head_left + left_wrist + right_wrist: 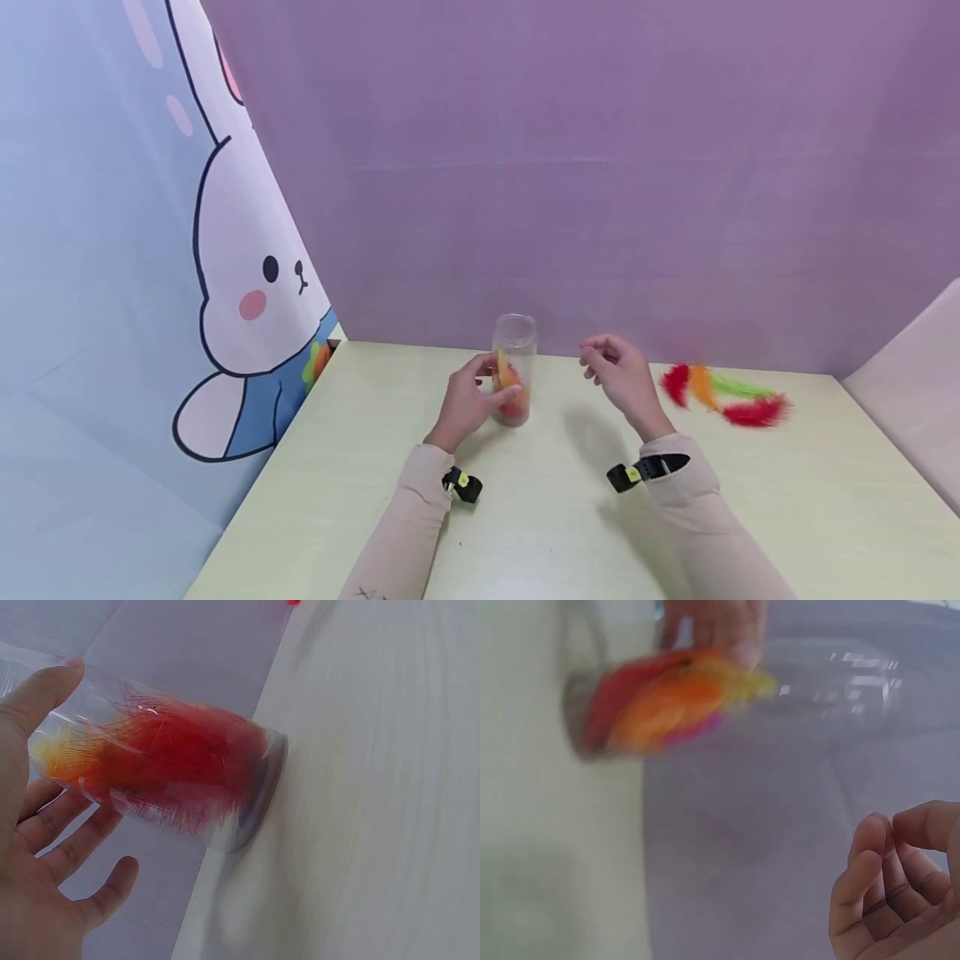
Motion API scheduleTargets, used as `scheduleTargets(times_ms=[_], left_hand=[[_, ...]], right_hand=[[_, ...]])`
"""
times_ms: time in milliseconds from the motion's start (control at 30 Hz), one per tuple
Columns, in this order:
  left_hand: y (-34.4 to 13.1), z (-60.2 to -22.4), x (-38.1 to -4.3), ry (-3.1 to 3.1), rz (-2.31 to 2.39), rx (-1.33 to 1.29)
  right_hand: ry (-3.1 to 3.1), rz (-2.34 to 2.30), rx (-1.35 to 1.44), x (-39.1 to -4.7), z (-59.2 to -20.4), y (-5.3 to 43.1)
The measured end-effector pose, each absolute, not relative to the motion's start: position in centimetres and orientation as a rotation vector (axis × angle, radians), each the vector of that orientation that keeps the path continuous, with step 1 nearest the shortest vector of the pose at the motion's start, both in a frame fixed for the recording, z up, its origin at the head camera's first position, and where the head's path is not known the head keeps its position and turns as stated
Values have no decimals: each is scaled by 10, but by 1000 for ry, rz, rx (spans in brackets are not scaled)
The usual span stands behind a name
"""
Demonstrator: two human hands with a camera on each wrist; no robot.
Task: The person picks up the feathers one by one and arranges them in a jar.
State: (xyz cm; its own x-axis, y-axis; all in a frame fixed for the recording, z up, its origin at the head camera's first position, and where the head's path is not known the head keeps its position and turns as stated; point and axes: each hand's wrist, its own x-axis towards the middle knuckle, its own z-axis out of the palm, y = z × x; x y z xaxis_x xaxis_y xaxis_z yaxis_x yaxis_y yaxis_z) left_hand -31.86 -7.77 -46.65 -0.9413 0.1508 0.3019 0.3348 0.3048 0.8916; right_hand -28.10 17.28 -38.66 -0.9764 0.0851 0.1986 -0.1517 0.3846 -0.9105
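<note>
A clear, tall cylindrical jar (525, 367) stands upright on the table, with red, orange and yellow feathers (180, 754) inside its lower part. My left hand (470, 402) holds the jar from the left side, thumb on one side and fingers on the other. To the right of the jar, my right hand (621, 377) hovers in the air. Its fingers are loosely bent and the thumb tip comes near the index fingertip; nothing shows between them. In the right wrist view a bit of pink shows among the jar's feathers (667, 709).
Several loose feathers lie on the table right of my right hand: a red feather (756, 411), an orange feather (702, 387) and a green feather (738, 386) among them. A purple backdrop (600, 167) rises behind the pale table (525, 533). A rabbit-print cloth (247, 217) hangs at left.
</note>
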Motion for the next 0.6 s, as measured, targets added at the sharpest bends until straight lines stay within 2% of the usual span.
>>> scheduleTargets(times_ms=[333, 600], left_hand=[[-80, -468, -319, -2406, -1690, -453], [-85, -468, -319, -2390, -1699, -450]], right_hand=[[-2475, 1540, -118, -267, -427, 227], [-2470, 1447, -210, -265, -438, 266]])
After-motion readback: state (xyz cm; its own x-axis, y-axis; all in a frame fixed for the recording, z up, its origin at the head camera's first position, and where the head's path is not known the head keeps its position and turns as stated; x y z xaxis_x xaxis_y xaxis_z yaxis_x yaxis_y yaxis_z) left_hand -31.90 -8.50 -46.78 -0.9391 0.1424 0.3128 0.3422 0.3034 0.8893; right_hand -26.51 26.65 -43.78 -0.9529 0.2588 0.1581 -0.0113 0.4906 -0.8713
